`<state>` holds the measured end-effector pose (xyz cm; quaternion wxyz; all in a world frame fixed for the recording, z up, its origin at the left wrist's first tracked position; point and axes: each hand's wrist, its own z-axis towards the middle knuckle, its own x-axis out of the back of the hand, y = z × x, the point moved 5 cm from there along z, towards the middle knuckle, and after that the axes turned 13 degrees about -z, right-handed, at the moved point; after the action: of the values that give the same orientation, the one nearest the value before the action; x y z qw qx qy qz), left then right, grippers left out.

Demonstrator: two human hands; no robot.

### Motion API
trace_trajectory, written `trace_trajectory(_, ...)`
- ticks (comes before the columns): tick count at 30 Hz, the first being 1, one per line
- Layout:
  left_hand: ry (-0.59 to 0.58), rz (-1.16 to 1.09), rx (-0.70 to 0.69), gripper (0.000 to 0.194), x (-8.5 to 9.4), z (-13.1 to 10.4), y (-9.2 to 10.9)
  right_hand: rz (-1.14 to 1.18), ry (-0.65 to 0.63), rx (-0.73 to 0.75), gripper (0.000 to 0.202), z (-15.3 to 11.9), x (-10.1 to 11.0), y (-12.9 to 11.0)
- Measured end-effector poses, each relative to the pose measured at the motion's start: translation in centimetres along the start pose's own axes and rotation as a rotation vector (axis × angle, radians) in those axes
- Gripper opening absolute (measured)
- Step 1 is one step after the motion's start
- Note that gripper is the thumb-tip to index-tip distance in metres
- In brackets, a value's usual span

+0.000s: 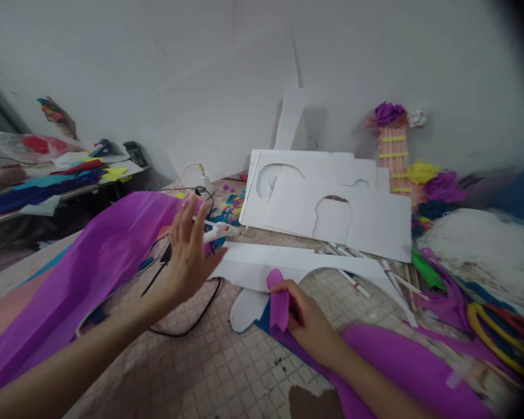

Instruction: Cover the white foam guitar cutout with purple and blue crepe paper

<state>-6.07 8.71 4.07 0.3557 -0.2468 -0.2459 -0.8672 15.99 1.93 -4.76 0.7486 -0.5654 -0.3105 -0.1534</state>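
Observation:
My right hand (310,323) pinches a small piece of purple crepe paper (279,308), rounded at its top end, between thumb and fingers. The paper is held above the tiled-pattern table. My left hand (187,250) is raised with its fingers apart and holds nothing. Just beyond it, partly hidden by the fingers, lies a white glue gun (220,231) with a dark cord (187,333). A white cardboard cut-out (262,262) with curved edges lies past my right hand. A rounded white piece (247,311) lies beside the purple paper, with dark blue paper (264,317) next to it.
Large purple paper sheets lie at left (100,250) and at right (388,355). White boards with cut-outs (288,203) lean toward the wall. Yellow-handled scissors (493,337), white sticks (353,283) and a pile of white string (475,244) are at right. Coloured paper (48,180) covers a side table.

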Motion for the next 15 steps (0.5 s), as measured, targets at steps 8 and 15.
trace_trajectory(8, -0.253, 0.126, -0.109, 0.063, -4.0, 1.4, 5.5, -0.017, 0.023, 0.031, 0.035, 0.1, 0.1, 0.0)
trace_trajectory(15, -0.211, 0.242, 0.035, 0.044, -2.9, 4.6, -0.5, -0.018, 0.015, 0.04, 0.036, 0.0, 0.0, 0.1)
